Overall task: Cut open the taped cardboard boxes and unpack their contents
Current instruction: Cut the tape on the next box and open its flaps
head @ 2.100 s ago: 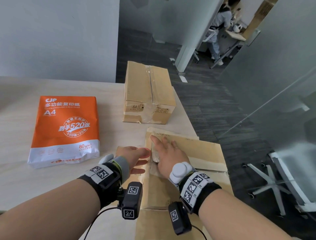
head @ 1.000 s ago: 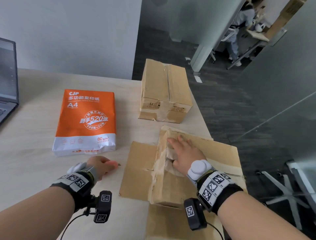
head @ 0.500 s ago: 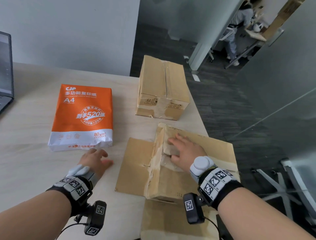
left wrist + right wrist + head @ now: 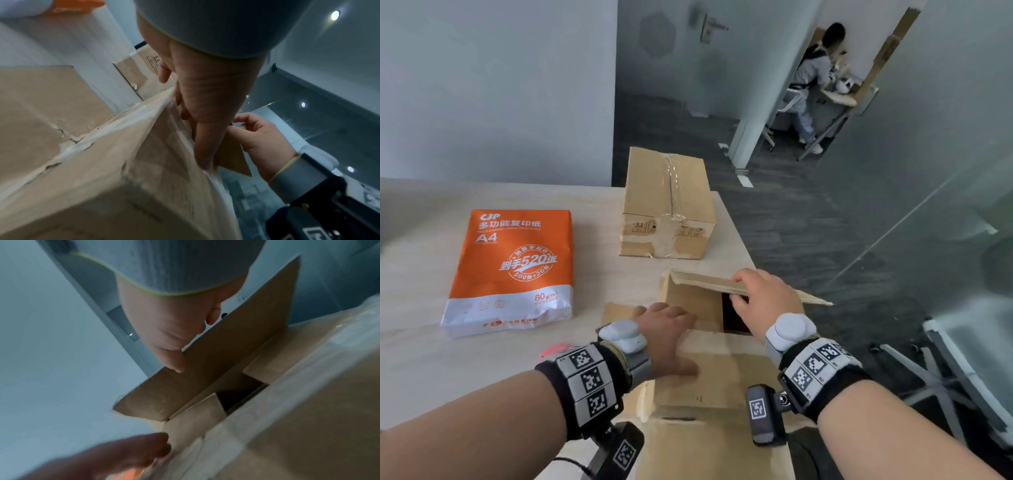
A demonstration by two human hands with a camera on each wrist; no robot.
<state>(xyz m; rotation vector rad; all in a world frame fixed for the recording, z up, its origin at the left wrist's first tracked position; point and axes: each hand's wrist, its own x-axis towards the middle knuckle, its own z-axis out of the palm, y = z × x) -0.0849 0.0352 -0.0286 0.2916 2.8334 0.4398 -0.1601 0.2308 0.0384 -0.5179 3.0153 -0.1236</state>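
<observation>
The near cardboard box point(image 4: 722, 383) sits at the table's right edge with its top cut open. My right hand point(image 4: 767, 294) pinches the far flap point(image 4: 705, 281) and holds it lifted, thumb underneath point(image 4: 174, 365). A dark opening point(image 4: 732, 315) shows under it; no contents are visible. My left hand point(image 4: 667, 329) grips the box's left side, fingers curled over the taped flap edge point(image 4: 164, 129) into the opening. Behind stands a second box point(image 4: 667, 205), its top seam sealed with clear tape.
An orange and white A4 paper ream point(image 4: 513, 267) lies left of the boxes. A small red object point(image 4: 554, 351) lies by my left wrist. The table edge point(image 4: 736, 236) runs right of the boxes; a chair base point(image 4: 945, 377) stands beyond.
My left hand left the table and came onto the box. My right hand stopped pressing flat on the cardboard and lifted the far flap, uncovering a dark opening.
</observation>
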